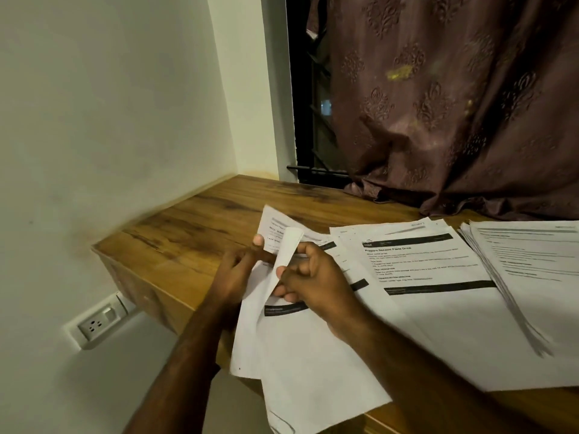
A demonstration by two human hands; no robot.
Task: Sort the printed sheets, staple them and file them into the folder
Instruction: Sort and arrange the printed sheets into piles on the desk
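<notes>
Person's got the left hand (241,267) pinching a small set of sheets (282,308) at the bench (188,227) edge, thumb on top, probably to keep them squared. Right hand (313,280) fingers (283,272) curl around a page peeling up between both hands, looks mid-sort. Bigger stack (517,270) sits right of that set.

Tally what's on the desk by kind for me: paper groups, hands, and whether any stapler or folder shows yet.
Paper groups: 3, namely the sheets in hand, the middle spread, and the right stack
Hands: 2, left hand and right hand, both holding the sheets in hand
Staplers: 0 in view
Folders: 0 in view
Total: 5
</notes>
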